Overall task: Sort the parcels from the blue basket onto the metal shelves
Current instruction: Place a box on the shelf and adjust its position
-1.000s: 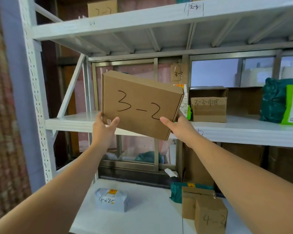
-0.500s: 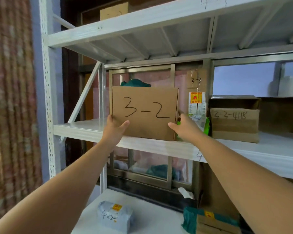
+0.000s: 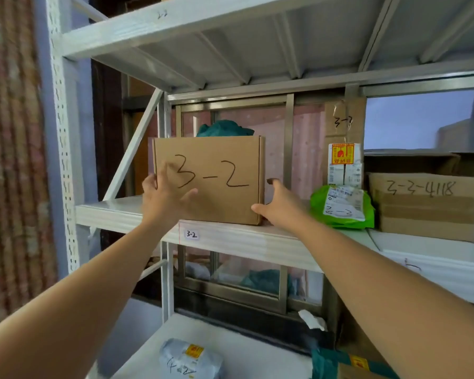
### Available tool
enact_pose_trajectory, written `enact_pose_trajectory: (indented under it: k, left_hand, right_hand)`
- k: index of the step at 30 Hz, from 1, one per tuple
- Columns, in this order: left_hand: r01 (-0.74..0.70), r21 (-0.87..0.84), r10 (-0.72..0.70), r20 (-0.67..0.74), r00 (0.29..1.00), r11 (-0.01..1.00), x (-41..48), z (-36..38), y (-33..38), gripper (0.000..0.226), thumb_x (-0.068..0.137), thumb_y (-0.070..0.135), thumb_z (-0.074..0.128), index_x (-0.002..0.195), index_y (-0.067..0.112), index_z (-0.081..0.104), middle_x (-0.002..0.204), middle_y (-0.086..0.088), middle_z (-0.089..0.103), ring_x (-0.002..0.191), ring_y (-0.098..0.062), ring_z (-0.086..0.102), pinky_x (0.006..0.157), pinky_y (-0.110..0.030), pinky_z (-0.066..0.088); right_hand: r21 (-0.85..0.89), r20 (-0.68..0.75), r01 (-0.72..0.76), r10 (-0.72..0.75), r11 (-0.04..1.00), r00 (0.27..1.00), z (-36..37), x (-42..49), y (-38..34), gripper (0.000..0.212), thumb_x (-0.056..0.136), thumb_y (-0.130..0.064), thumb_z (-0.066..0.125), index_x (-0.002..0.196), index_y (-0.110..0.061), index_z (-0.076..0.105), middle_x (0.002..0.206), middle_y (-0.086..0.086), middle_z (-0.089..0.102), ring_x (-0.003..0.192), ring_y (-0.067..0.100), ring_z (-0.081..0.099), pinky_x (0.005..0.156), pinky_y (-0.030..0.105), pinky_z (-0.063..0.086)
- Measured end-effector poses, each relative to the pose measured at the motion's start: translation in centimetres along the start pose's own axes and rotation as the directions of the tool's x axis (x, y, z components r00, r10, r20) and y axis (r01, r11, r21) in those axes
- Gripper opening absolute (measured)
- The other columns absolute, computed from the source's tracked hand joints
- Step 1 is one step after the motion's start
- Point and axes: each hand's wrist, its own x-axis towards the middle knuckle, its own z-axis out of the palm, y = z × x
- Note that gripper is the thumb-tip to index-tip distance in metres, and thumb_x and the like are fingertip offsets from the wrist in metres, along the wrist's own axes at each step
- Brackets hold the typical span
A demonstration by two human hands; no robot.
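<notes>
Cardboard box (image 3: 225,157) stood on the 3-2 shelf (image 3: 244,240), our left hand (image 3: 164,199) flat on its face, right hand (image 3: 281,209) open against its side; we judged an even push inward best.

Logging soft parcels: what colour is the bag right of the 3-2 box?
The bag is bright green; head view.

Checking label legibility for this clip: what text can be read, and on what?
"3-2": cardboard box, handwritten.
"3-2": shelf-edge sticker.
"3-3-4118": right carton.
"4-2": grey bag.
"3-", last digit unclear: tall carton.
Too small: green bag label, red-yellow sticker.
</notes>
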Motion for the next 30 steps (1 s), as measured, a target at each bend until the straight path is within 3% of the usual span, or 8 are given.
enact_pose_trajectory:
  k: [2, 4, 9, 11, 13, 18, 23, 30]
  left_hand:
    - [-0.168, 0.128, 0.173, -0.027, 0.985, 0.977, 0.9, -0.4, 0.2, 0.084, 0.081, 0.049, 0.068, 0.145, 0.042, 0.015, 0.156, 0.001, 0.002, 0.142, -0.034, 0.012, 0.114, -0.051, 0.021]
    - [-0.296, 0.228, 0.306, -0.006, 0.952, 0.928, 2.0, -0.6, 0.0, 0.082, 0.081, 0.049, 0.067, 0.146, 0.042, 0.017, 0.157, 0.003, -0.001, 0.143, -0.034, 0.004, 0.115, -0.054, 0.017]
    - [-0.499, 0.372, 0.541, -0.008, 0.841, 0.782, 4.9, -1.9, 0.9, 0.085, 0.083, 0.052, 0.062, 0.150, 0.036, 0.013, 0.159, 0.000, 0.004, 0.146, -0.030, 0.001, 0.117, -0.052, 0.010]
    - [-0.522, 0.406, 0.563, 0.022, 0.826, 0.750, 6.7, -2.7, 1.4, 0.088, 0.082, 0.056, 0.061, 0.150, 0.031, 0.013, 0.158, -0.003, 0.012, 0.146, -0.028, 0.005, 0.116, -0.048, 0.007]
    - [-0.556, 0.448, 0.575, 0.109, 0.811, 0.700, 8.0, -3.3, 1.7, 0.090, 0.078, 0.059, 0.064, 0.149, 0.028, 0.018, 0.153, -0.004, 0.026, 0.143, -0.027, 0.016, 0.116, -0.048, 0.011]
    - [-0.633, 0.522, 0.567, 0.307, 0.764, 0.571, 9.9, -4.1, 0.8, 0.109, 0.066, 0.051, 0.079, 0.148, 0.025, 0.013, 0.149, -0.002, 0.026, 0.139, -0.030, 0.022, 0.113, -0.052, 0.019]
    - [-0.653, 0.504, 0.575, 0.327, 0.750, 0.566, 11.2, -3.6, -0.6, 0.111, 0.065, 0.049, 0.081, 0.147, 0.024, 0.011, 0.148, -0.003, 0.026, 0.138, -0.030, 0.022, 0.114, -0.053, 0.021]
    - [-0.640, 0.458, 0.544, 0.340, 0.767, 0.617, 12.3, -3.1, -1.3, 0.111, 0.065, 0.040, 0.084, 0.147, 0.022, 0.012, 0.148, -0.004, 0.025, 0.140, -0.029, 0.019, 0.110, -0.057, 0.028]
  right_hand:
    - [0.024, -0.017, 0.000, 0.001, 1.000, 1.000, 1.1, 0.6, -1.3, 0.083, 0.087, -0.036, 0.067, 0.149, -0.029, 0.013, 0.109, 0.003, 0.061, 0.080, 0.019, 0.063, 0.070, 0.032, 0.053]
    - [0.030, -0.041, 0.025, -0.024, 0.999, 0.999, 2.0, 1.1, -2.6, 0.090, 0.086, -0.032, 0.068, 0.150, -0.032, 0.004, 0.101, 0.005, 0.060, 0.075, 0.018, 0.061, 0.067, 0.032, 0.054]
    - [0.042, -0.316, 0.196, -0.173, 0.980, 0.933, 2.6, 2.2, -5.2, 0.107, 0.081, -0.037, 0.072, 0.150, -0.036, -0.010, 0.148, 0.008, 0.027, 0.122, 0.026, 0.048, 0.092, 0.034, 0.045]
    - [-0.074, -0.438, 0.283, -0.286, 0.956, 0.852, 2.2, 2.7, -6.3, 0.105, 0.081, -0.038, 0.072, 0.150, -0.037, -0.008, 0.155, 0.007, 0.015, 0.137, 0.027, 0.030, 0.105, 0.040, 0.039]
    - [-0.204, -0.414, 0.300, -0.359, 0.932, 0.836, 2.0, 3.1, -7.2, 0.102, 0.082, -0.036, 0.071, 0.151, -0.037, -0.004, 0.159, 0.006, 0.006, 0.143, 0.029, 0.020, 0.110, 0.041, 0.031]
    - [-0.326, -0.249, 0.231, -0.319, 0.917, 0.914, 2.3, 4.3, -8.4, 0.100, 0.074, -0.032, 0.080, 0.150, -0.032, 0.015, 0.154, 0.001, 0.004, 0.125, 0.029, 0.044, 0.100, 0.038, 0.044]
    - [-0.423, -0.243, 0.180, -0.303, 0.888, 0.922, 3.3, 5.1, -8.8, 0.099, 0.076, -0.033, 0.078, 0.148, -0.036, 0.011, 0.152, -0.001, 0.002, 0.106, 0.027, 0.055, 0.087, 0.038, 0.054]
    - [-0.443, -0.263, 0.161, -0.300, 0.882, 0.917, 4.4, 6.0, -9.1, 0.096, 0.078, -0.034, 0.077, 0.149, -0.035, 0.012, 0.152, 0.000, 0.004, 0.105, 0.028, 0.056, 0.088, 0.038, 0.053]
